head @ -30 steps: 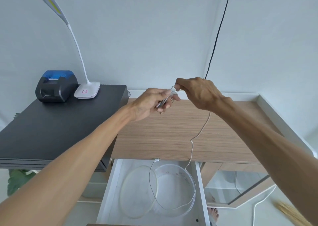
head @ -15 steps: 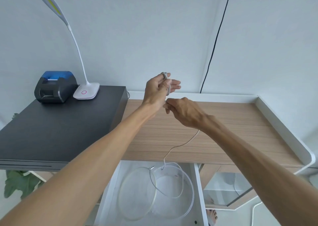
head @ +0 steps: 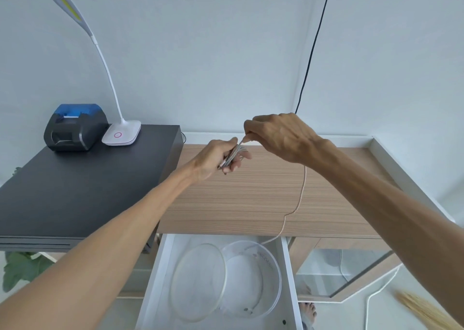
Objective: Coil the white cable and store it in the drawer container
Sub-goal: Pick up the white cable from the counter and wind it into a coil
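1. Since the earlier frame, the right hand [head: 278, 135] has risen from below the left hand [head: 218, 157] to above and to its right; the slack in the drawer [head: 160, 274] has shortened.
2. Left hand: closed around a bundle of cable [head: 302, 186] loops, held over the wooden desk [head: 251, 199].
3. Right hand: pinching the cable just above the bundle, fingertips near the left hand's.
4. Cable: a free strand hangs from under the right hand, crosses the desk front edge and drops into the open drawer, its end lying in the clear round container [head: 273, 269].
5. Lid [head: 198, 282]: leans beside the container, overlapping its left side.
6. Black table [head: 75, 191], left of the desk: carries a printer [head: 75, 127] and a lamp [head: 121, 133].
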